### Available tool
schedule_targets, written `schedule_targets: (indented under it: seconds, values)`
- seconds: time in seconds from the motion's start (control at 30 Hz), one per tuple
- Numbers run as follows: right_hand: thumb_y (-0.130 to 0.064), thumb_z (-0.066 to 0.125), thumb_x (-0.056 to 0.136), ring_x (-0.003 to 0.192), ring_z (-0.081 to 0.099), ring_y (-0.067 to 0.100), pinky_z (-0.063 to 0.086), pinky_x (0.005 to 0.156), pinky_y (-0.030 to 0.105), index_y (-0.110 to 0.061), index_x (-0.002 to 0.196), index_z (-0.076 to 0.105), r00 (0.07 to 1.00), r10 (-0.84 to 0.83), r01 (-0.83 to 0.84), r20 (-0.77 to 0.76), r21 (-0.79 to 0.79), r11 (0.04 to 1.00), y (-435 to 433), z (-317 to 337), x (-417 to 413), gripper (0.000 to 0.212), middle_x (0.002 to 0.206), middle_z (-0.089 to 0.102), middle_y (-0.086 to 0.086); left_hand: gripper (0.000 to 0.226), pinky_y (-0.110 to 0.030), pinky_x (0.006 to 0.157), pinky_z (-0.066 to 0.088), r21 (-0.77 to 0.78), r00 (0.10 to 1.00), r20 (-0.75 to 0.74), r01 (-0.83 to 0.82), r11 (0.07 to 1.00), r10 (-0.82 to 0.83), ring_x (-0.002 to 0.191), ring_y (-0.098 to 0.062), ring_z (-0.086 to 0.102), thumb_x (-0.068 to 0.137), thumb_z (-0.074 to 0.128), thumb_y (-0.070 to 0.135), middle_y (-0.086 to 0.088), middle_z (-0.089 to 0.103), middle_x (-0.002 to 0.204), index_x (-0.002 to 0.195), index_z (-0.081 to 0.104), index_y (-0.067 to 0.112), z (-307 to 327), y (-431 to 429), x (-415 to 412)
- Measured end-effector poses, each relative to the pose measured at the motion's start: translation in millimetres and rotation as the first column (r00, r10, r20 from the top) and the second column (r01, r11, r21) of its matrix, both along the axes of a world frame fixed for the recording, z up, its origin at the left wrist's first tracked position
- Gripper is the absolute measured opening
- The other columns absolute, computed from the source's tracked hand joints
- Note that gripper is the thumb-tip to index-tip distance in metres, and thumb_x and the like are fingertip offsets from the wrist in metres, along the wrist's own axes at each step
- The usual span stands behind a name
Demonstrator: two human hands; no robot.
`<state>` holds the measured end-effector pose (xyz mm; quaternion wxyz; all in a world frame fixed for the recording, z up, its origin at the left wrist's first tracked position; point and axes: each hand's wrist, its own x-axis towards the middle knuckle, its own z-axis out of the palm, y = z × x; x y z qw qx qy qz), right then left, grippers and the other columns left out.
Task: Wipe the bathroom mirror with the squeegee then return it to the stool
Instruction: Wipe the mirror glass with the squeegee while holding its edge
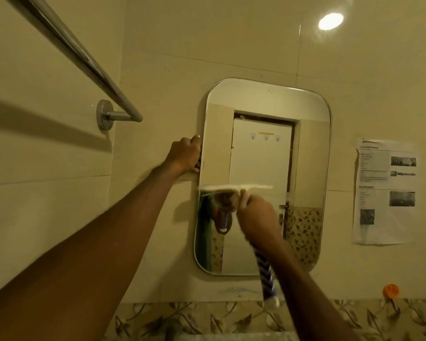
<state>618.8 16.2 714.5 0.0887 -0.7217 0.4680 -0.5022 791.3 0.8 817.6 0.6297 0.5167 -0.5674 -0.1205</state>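
A rounded rectangular mirror [305, 148] hangs on the beige tiled wall and reflects a white door. My right hand [257, 217] is shut on the squeegee [256, 187], whose pale blade lies flat across the left half of the glass about midway down. Its blue-and-white patterned handle sticks out below my wrist. My left hand [185, 155] grips the mirror's left edge at mid height. The stool is out of view.
A chrome towel rail [84, 62] runs along the left wall at upper left. A printed paper sheet [385, 190] is stuck to the wall right of the mirror. An orange hook [391, 290] sits lower right, above a leaf-patterned tile border [207, 316].
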Motion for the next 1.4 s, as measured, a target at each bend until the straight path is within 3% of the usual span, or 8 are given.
schedule_targets:
  seconds: [0.13,0.27,0.5,0.67,0.87,1.03,1.23,1.4]
  values:
    - [-0.039,0.028,0.104,0.045,0.052,0.009,0.041,0.042,0.019,-0.020,0.071,0.051,0.996,-0.007,0.017,0.089,-0.111,0.994,-12.7,48.4,-25.5,0.045,0.061,0.055,-0.001,0.044,-0.044,0.071,0.060,-0.062,0.983,0.111,-0.140,0.988,0.146,0.080,-0.032,0.067,0.100,0.032,0.042,-0.017,0.065,0.090,0.089,0.056,0.007,-20.9,-8.2,-1.6]
    - [-0.040,0.026,0.104,0.046,0.050,0.002,0.034,0.043,0.011,-0.023,0.071,0.051,0.998,-0.062,0.064,0.018,-0.125,0.990,-23.0,2.9,-29.5,0.045,0.060,0.055,-0.006,0.051,-0.046,0.077,0.057,-0.174,0.948,0.126,-0.268,0.948,0.291,0.082,-0.034,0.065,0.098,0.032,0.045,-0.020,0.067,0.089,0.083,0.063,0.007,-36.5,-19.8,-1.0]
    - [-0.036,0.029,0.104,0.047,0.047,0.007,0.039,0.046,0.020,-0.021,0.067,0.050,1.000,-0.011,0.013,0.025,-0.094,0.995,-20.0,-9.6,-52.0,0.045,0.059,0.052,-0.004,0.059,-0.038,0.081,0.052,-0.243,0.879,0.204,-0.381,0.892,0.431,0.092,-0.033,0.063,0.100,0.026,0.045,-0.021,0.069,0.097,0.099,0.067,0.001,-55.6,-19.3,-13.9]
    - [-0.037,0.029,0.104,0.040,0.041,0.011,0.035,0.037,0.020,-0.014,0.067,0.050,0.983,-0.059,0.086,0.172,-0.153,0.985,-52.9,46.0,-108.6,0.049,0.055,0.047,0.001,0.060,-0.031,0.072,0.044,-0.276,0.867,0.167,-0.416,0.866,0.469,0.088,-0.034,0.064,0.101,0.025,0.042,-0.021,0.069,0.092,0.095,0.068,0.000,-65.8,-21.2,-17.8]
    - [-0.042,0.028,0.103,0.051,0.051,0.021,0.045,0.050,0.034,-0.010,0.072,0.056,0.981,-0.100,0.107,0.165,-0.040,0.993,-81.1,-49.1,-134.5,0.052,0.061,0.056,0.009,0.059,-0.026,0.065,0.043,-0.324,0.852,0.110,-0.456,0.829,0.512,0.085,-0.031,0.065,0.102,0.025,0.040,-0.020,0.070,0.090,0.095,0.068,0.000,-71.7,-22.5,-26.3]
    - [-0.043,0.029,0.102,0.062,0.063,0.029,0.057,0.062,0.048,-0.010,0.078,0.059,0.990,-0.099,0.094,0.105,0.047,0.994,-64.7,-69.2,-143.5,0.050,0.071,0.065,0.015,0.060,-0.037,0.077,0.048,-0.294,0.858,0.071,-0.470,0.833,0.509,0.089,-0.036,0.063,0.102,0.024,0.039,-0.022,0.068,0.088,0.088,0.067,0.000,-73.3,-16.7,-33.2]
    - [-0.037,0.028,0.104,0.044,0.046,0.014,0.038,0.041,0.024,-0.009,0.073,0.053,0.982,-0.031,0.055,0.189,-0.119,0.991,-73.3,28.0,-155.8,0.049,0.059,0.050,0.005,0.057,-0.027,0.067,0.036,-0.246,0.839,0.057,-0.513,0.822,0.540,0.078,-0.026,0.058,0.103,0.025,0.034,-0.016,0.062,0.081,0.092,0.067,-0.003,-72.6,-11.4,-42.3]
    - [-0.040,0.026,0.103,0.053,0.056,0.025,0.049,0.047,0.034,-0.009,0.076,0.056,0.976,-0.030,0.042,0.215,-0.054,0.998,-90.6,-53.4,-156.0,0.051,0.064,0.060,0.011,0.055,-0.021,0.059,0.032,-0.237,0.834,0.076,-0.518,0.822,0.547,0.063,-0.010,0.043,0.103,0.025,0.033,-0.018,0.065,0.088,0.096,0.067,-0.003,-74.9,-13.0,-43.0]
